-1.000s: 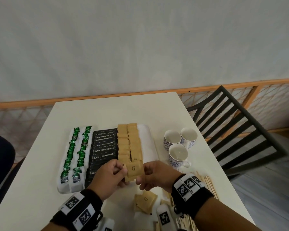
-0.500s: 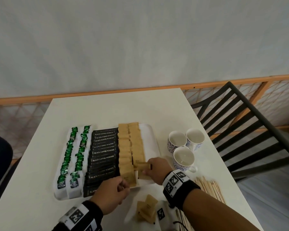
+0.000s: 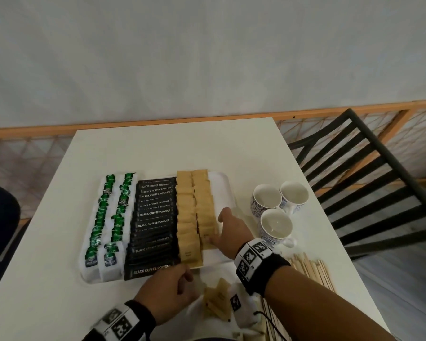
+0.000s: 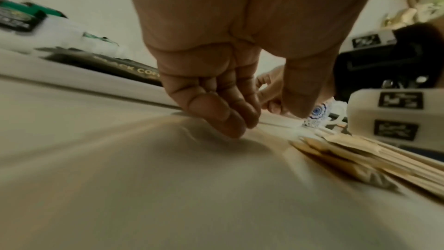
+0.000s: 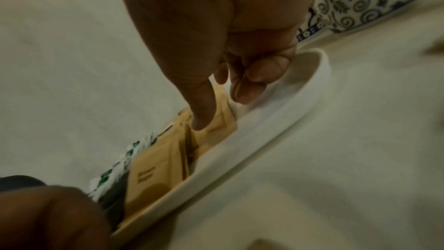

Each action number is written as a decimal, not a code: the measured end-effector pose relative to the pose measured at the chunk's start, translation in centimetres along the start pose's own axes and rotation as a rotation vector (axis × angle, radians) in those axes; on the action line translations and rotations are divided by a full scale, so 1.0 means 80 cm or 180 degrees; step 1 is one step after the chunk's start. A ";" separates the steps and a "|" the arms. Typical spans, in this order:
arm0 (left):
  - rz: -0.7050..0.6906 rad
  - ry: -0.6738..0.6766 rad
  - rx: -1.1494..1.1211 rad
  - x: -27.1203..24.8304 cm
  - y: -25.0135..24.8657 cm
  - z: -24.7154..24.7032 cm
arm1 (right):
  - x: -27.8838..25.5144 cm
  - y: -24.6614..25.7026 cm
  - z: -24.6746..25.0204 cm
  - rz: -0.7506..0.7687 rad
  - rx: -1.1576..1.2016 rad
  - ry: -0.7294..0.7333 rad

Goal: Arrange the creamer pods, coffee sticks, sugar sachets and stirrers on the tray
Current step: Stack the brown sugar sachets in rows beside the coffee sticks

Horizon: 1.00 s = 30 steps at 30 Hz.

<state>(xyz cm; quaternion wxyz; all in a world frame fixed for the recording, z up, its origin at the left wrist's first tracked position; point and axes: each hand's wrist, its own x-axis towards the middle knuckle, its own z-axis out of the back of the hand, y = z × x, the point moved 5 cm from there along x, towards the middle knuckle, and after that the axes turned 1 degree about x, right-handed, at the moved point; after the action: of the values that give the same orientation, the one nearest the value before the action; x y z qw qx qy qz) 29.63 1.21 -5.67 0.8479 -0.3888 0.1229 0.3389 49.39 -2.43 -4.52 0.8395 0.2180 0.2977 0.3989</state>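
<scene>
Head: white tray [image 3: 228, 190] on table [image 3: 158, 148], holding L to R green creamer pods [image 3: 108, 217], black coffee sticks [image 3: 155, 222], brown sugar sachets [image 3: 194, 210]. R hand [image 3: 231, 230] over tray's R part, thumb on nearest sachet of R row. L hand [image 3: 169, 286] at tray's near edge, fingers loosely curled, holding nothing. Loose sachets [image 3: 218, 301] and stirrers [image 3: 310, 269] on table, off tray. Three cups [image 3: 278, 207] to R.

L wrist: fingers [image 4: 216, 109] relaxed, empty, just above table.

R wrist: thumb [image 5: 199, 102] pressing sachet [image 5: 216, 126] flat; other fingers curled, grasping nothing.
</scene>
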 end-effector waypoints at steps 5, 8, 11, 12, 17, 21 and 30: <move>-0.0174 -0.0088 0.0549 -0.003 -0.022 -0.013 | -0.050 0.009 0.000 0.0709 -0.0934 0.0662; -0.0309 -0.0049 0.0791 -0.003 -0.037 -0.021 | -0.080 -0.012 -0.016 0.0805 -0.1497 0.1336; -0.0494 -0.0146 0.0993 -0.001 -0.048 -0.029 | -0.092 -0.019 -0.026 0.0800 -0.1660 0.1567; -0.0553 -0.0177 0.0984 0.000 -0.049 -0.032 | -0.094 -0.018 -0.027 0.0806 -0.1682 0.1565; -0.0582 -0.0105 0.1128 0.007 -0.047 -0.041 | -0.104 -0.014 -0.027 0.0764 -0.1429 0.1521; -0.0580 0.0000 0.1207 0.011 -0.040 -0.043 | -0.101 -0.017 -0.020 0.0775 -0.1036 0.1431; -0.0541 -0.0012 0.1162 0.017 -0.036 -0.041 | -0.045 0.011 0.030 0.0738 -0.0021 0.0481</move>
<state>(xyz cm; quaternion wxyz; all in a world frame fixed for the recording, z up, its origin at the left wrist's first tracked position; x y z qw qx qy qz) 32.73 -1.94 -6.82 0.9301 -0.2369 0.1474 0.2390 48.71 -5.12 -1.04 0.7636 0.2175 0.3316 0.5095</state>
